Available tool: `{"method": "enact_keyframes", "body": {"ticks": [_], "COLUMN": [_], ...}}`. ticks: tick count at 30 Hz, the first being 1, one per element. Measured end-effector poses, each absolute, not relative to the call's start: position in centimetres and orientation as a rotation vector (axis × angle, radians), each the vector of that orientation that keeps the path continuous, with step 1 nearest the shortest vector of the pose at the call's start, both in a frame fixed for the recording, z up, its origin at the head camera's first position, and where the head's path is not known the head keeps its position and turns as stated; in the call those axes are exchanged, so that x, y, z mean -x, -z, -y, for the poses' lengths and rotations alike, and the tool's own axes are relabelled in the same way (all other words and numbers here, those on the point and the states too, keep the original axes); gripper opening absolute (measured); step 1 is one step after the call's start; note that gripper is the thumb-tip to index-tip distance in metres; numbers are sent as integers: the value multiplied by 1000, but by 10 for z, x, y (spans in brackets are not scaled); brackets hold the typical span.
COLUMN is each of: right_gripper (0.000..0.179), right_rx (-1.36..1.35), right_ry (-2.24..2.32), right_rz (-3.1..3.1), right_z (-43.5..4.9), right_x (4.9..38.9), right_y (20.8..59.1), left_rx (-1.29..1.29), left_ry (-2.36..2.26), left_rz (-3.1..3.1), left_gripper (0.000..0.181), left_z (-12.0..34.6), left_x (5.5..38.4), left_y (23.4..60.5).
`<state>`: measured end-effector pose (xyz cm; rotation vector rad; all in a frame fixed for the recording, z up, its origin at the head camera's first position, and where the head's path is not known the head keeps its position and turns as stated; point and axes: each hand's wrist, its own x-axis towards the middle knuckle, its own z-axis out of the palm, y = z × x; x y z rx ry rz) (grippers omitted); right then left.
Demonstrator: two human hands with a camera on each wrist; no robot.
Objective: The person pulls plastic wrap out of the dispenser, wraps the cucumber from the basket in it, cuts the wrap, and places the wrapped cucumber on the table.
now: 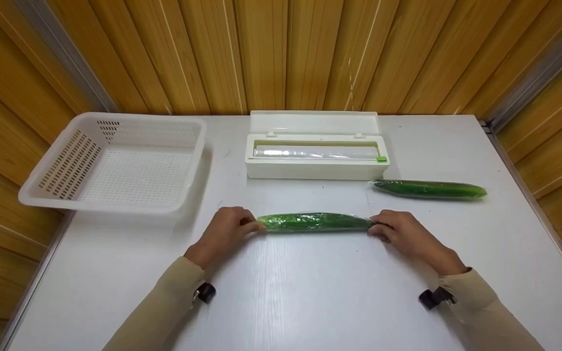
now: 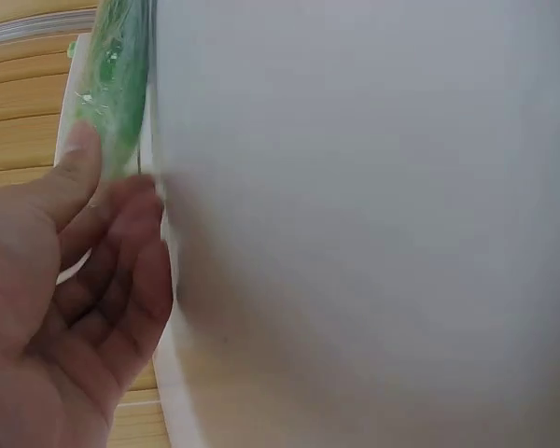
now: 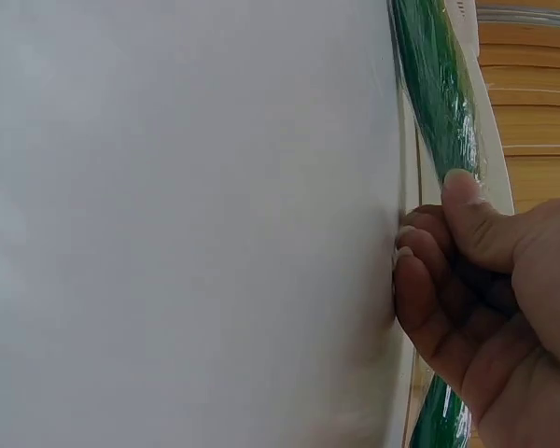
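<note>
A green cucumber [image 1: 315, 222] wrapped in clear cling film lies crosswise before me on the table. My left hand [image 1: 230, 226] pinches its left end between thumb and fingers; in the left wrist view the thumb [image 2: 79, 154] presses on the film there. At the other end, my right hand [image 1: 403, 231] pinches the film-covered tip, with the thumb [image 3: 464, 191] on top in the right wrist view. A second film-wrapped cucumber [image 1: 430, 189] lies farther back on the right, touched by neither hand.
Behind the cucumber stands a white cling film box [image 1: 315, 170], lid raised, a film roll [image 1: 310, 151] inside and a green slider [image 1: 381, 159] at its right. A white plastic basket [image 1: 190, 185] sits at the back left. Wood-patterned walls [image 1: 261, 53] border the white table [image 1: 300, 302].
</note>
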<state>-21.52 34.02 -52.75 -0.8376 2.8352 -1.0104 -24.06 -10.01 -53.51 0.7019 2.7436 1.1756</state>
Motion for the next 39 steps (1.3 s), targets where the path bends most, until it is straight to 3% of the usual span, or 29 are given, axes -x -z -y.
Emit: {"method": "enact_keyframes", "body": {"ticks": [5, 12, 16, 22, 31, 39], "right_gripper": [7, 8, 10, 16, 25, 35], "right_rx": [888, 906, 794, 602, 560, 473], "right_ry": [1033, 1028, 1043, 1096, 1092, 1017], "right_rz": [-2781, -2750, -2719, -2658, -2661, -2651], "right_z": [-342, -341, -342, -342, -343, -342], "right_x": [216, 218, 217, 217, 216, 215], "right_y": [528, 528, 527, 526, 528, 527], "left_rx": [-719, -747, -834, -931, -995, -828], "left_ry": [-1232, -1197, -1079, -1013, -1072, -1129], "left_rz": [-2697, -2770, -2817, -2775, -2722, -2700], "left_gripper": [53, 24, 17, 14, 13, 21], "left_z": [99, 95, 94, 97, 102, 99], "left_x": [240, 241, 244, 246, 249, 246], "left_y": [533, 534, 532, 529, 534, 537]}}
